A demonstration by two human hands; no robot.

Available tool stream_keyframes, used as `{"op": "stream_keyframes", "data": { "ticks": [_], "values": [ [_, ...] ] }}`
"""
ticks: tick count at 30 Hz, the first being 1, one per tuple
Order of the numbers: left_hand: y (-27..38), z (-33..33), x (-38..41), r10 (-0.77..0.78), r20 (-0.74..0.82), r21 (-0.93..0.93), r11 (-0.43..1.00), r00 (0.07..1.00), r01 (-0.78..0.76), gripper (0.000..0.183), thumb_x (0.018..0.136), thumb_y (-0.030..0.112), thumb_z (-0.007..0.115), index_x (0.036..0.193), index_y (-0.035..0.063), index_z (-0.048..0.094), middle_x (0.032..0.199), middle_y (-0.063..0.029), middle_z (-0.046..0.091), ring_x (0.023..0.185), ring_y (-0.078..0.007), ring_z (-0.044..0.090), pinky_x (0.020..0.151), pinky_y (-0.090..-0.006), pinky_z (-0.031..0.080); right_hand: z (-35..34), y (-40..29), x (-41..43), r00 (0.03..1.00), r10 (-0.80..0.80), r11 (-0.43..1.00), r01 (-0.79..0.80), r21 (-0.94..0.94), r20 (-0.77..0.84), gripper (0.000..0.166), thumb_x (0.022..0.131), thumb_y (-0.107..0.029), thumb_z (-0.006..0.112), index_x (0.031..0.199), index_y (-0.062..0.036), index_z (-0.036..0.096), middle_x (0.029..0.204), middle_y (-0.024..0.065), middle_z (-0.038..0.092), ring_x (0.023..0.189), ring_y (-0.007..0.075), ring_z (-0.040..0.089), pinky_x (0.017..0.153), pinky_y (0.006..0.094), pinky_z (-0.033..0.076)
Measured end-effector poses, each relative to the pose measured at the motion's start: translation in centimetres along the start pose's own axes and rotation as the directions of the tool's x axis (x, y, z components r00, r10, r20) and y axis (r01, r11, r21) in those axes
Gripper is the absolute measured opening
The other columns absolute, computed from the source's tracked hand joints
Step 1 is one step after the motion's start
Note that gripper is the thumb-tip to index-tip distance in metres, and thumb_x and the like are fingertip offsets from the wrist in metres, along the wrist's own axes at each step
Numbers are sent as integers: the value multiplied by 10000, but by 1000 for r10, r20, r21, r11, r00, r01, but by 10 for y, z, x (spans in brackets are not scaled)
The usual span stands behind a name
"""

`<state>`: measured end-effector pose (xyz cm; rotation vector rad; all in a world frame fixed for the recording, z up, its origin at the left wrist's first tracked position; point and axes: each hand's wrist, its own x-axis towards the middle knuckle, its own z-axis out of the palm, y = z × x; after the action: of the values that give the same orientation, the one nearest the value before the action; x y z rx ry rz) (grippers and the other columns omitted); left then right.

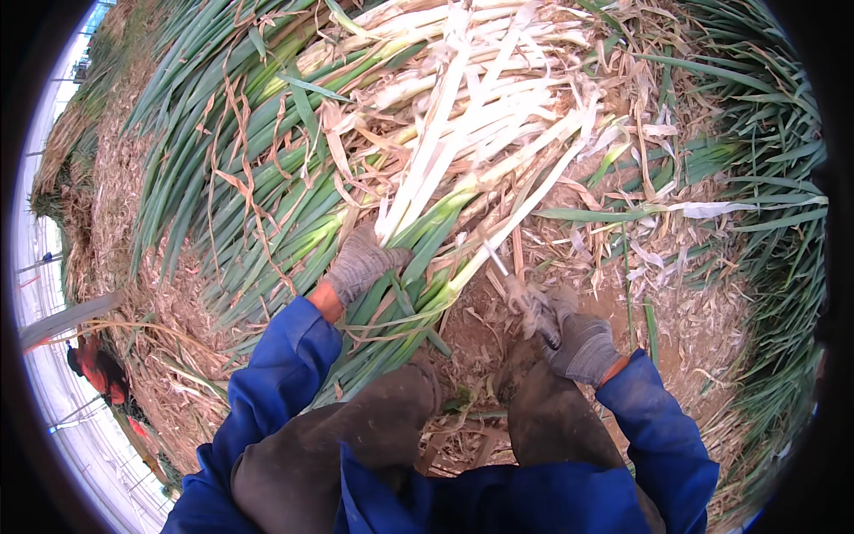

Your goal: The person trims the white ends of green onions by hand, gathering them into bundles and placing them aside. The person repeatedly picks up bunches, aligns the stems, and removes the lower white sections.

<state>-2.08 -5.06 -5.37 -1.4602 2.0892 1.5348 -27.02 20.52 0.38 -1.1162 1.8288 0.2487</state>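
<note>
Long green onions with white stalks (460,127) lie heaped before me, their green leaves fanned to the left. My left hand (365,261), in a grey knit glove, grips a few stalks where white turns to green; their white ends point up and slightly right. Lower right, my gloved right hand (579,340) is closed around the dark handle of a thin metal-bladed hand tool (497,259). Its narrow blade points up and left, close to a slanting onion stalk (527,200). Dry skins or roots cling about the handle, so its exact kind is unclear.
Dry husks litter the soil (480,314) between my legs. More green onions (774,220) line the right side. A grey bar (70,320) juts in at far left, near a person in dark and orange clothing (100,370). Pale sheeting (100,460) runs along the left rim.
</note>
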Motion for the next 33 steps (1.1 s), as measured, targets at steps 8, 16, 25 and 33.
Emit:
{"op": "stream_keyframes", "data": {
  "ticks": [8, 16, 25, 33],
  "values": [
    [-15, -13, -21, -21, -77, -67, 998, 997, 16, 505, 728, 220, 831, 1133, -8, 633, 906, -88, 699, 804, -171, 630, 783, -332, 508, -1, 0, 23, 988, 29, 991, -8, 135, -155, 477, 779, -389, 671, 1080, -30, 580, 914, 244, 651, 875, 401, 660, 820, 493, 494],
    [-18, -28, -24, -101, -16, -138, 986, 995, 98, 423, 741, 180, 811, 1083, -9, 648, 842, -48, 691, 761, -149, 621, 741, -314, 506, -16, 19, 50, 984, 123, 988, -109, 108, -132, 478, 831, -403, 601, 1117, -25, 545, 921, 250, 670, 895, 409, 665, 821, 463, 514],
    [-16, -42, -42, -149, 114, -266, 948, 982, 175, 386, 725, 200, 827, 1028, 8, 684, 825, -52, 691, 733, -144, 610, 712, -307, 496, -33, 23, 58, 980, 62, 997, -53, 55, -190, 509, 801, -385, 655, 1113, 4, 553, 933, 257, 668, 923, 397, 664, 847, 465, 515],
    [-29, -58, -50, -79, 106, -224, 969, 991, 101, 358, 747, 184, 811, 1031, 6, 688, 825, -37, 689, 742, -132, 614, 704, -291, 488, -51, 28, 71, 963, 153, 987, -139, 78, -220, 498, 833, -393, 621, 1136, -1, 574, 1000, 248, 664, 993, 390, 651, 893, 444, 505]
  ]
}}
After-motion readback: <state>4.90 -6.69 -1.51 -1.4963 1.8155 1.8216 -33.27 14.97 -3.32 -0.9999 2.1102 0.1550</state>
